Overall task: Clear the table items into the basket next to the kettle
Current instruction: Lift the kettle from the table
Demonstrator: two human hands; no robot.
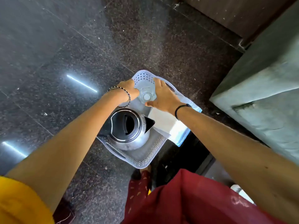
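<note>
Clear glass (146,94) seen upright at basket (145,162) far end, beyond kettle (127,126). Right hand (163,96) wrapped round it; left hand (127,91) set against left side, grip hidden.

The place looked like a room in a home. A polished floor (48,46) of dark speckled stone slabs mirrored strip lights, and on it sat a pale perforated plastic basket (150,156) holding a steel electric kettle (127,126) and a drinking glass (146,96). Near the basket's right side stood a grey-green upholstered seat (267,88), with a dark wooden panel (226,15) beyond.
</note>
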